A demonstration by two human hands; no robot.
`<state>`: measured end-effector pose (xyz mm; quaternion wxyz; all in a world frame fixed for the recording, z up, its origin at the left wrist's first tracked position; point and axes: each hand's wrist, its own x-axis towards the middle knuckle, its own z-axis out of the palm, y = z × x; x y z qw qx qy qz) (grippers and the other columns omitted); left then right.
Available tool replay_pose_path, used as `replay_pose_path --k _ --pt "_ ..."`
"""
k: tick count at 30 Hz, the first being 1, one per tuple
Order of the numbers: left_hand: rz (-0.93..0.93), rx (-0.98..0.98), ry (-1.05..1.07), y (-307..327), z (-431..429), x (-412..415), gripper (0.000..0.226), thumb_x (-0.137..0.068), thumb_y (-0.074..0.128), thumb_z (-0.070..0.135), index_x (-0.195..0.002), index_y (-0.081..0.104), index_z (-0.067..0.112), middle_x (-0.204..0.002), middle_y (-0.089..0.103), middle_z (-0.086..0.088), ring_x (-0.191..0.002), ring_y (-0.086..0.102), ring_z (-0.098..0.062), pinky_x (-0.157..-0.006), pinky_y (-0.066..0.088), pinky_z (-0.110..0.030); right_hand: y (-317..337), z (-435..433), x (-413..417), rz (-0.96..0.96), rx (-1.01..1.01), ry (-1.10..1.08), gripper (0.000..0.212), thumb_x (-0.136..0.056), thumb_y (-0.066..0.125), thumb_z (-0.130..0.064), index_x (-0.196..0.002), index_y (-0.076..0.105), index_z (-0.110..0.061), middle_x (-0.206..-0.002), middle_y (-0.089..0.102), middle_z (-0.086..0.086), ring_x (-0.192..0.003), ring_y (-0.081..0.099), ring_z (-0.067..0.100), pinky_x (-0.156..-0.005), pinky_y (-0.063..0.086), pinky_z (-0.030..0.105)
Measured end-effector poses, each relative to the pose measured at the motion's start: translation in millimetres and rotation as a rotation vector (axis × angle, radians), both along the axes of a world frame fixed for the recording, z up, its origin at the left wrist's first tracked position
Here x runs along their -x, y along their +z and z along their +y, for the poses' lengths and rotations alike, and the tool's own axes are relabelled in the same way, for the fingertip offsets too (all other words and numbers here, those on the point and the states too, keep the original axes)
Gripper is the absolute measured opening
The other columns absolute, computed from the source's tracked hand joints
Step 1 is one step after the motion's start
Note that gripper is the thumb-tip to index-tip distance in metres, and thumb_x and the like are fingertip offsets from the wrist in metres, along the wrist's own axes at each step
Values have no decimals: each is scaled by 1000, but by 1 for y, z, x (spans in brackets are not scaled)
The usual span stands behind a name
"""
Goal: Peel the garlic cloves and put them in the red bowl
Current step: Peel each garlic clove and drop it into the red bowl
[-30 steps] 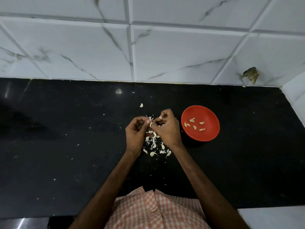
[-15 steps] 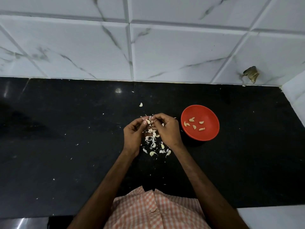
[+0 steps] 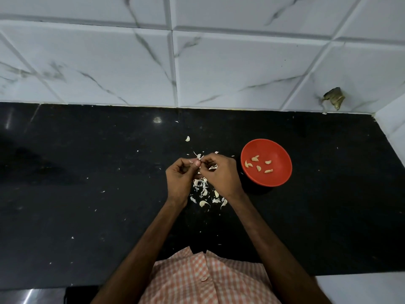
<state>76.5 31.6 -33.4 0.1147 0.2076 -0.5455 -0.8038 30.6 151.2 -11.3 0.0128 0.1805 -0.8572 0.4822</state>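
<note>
Left hand and right hand meet above black surface, fingers curled, both pinching small garlic clove. Skin bits lie under hands. Red bowl just right of them, five peeled cloves inside.

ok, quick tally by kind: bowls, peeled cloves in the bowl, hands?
Red bowl: 1
Peeled cloves in it: 5
Hands: 2 (left hand, right hand)
Total: 8
Not counted: the garlic clove they pinch, mostly hidden; loose skins on the counter, too many.
</note>
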Motion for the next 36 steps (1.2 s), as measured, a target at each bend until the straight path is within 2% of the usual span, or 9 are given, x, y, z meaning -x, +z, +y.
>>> replay_pose_path --k 3,11,16,18,20,25,31,33,36 --pt "-2 -17 8 1 2 2 1 -91 66 -5 -92 66 -5 -86 75 -10 -78 74 -18 -68 60 -27 0 1 2 -42 44 -27 6 -83 75 -6 -88 77 -9 -81 75 -4 -76 70 3 -72 52 12" --pt "-7 -199 -14 4 2 -1 14 -98 56 -1 -101 69 2 -90 76 -7 -81 73 -15 -71 60 -24 1 0 1 -219 192 -49 5 -86 73 -5 -89 75 -9 -80 75 -1 -74 73 11 -71 60 28" --pt "-38 -343 -12 8 -4 -1 15 -100 54 3 -105 68 5 -93 72 -5 -76 70 -11 -71 60 -23 -7 3 4 -274 305 -80 9 -94 68 -5 -99 74 -7 -93 75 1 -88 74 18 -77 63 34" --pt "-45 -386 -13 5 -7 -1 15 -99 55 5 -107 68 6 -95 72 -3 -77 70 -12 -71 60 -26 -12 7 6 -249 239 -63 20 -98 60 0 -112 73 -6 -103 75 1 -94 72 9 -80 59 23" --pt "-62 -426 -13 4 -10 -1 14 -96 59 12 -107 68 8 -96 71 -1 -78 69 -12 -69 61 -28 -18 13 8 -207 66 -22 31 -99 52 7 -122 70 -5 -104 73 0 -90 70 -1 -80 56 15" --pt "-151 -368 -37 5 -10 -4 21 -86 66 30 -102 68 18 -81 68 10 -70 60 -5 -56 53 -21 -43 14 13 -183 -235 25 20 -90 60 11 -99 69 -4 -83 70 1 -73 69 12 -69 59 30" --pt "-146 -329 -36 9 -12 -3 24 -83 67 33 -102 68 18 -81 67 10 -67 59 -4 -56 51 -21 -47 10 17 -173 -364 11 8 -93 69 -10 -99 65 -7 -88 74 8 -81 72 25 -76 59 44" --pt "-136 -319 -35 10 -11 -3 24 -84 67 33 -101 67 17 -81 66 7 -67 60 -4 -55 52 -21 -42 7 19 -149 -397 -8 24 -94 72 -28 -92 63 -6 -80 71 10 -74 69 29 -69 56 43" --pt "-124 -277 -19 10 -10 -3 17 -90 66 29 -99 67 15 -82 65 5 -68 61 -5 -54 53 -21 -39 7 21 -111 -468 -35 48 -93 65 -53 -76 54 -10 -67 58 6 -65 60 28 -61 46 37"
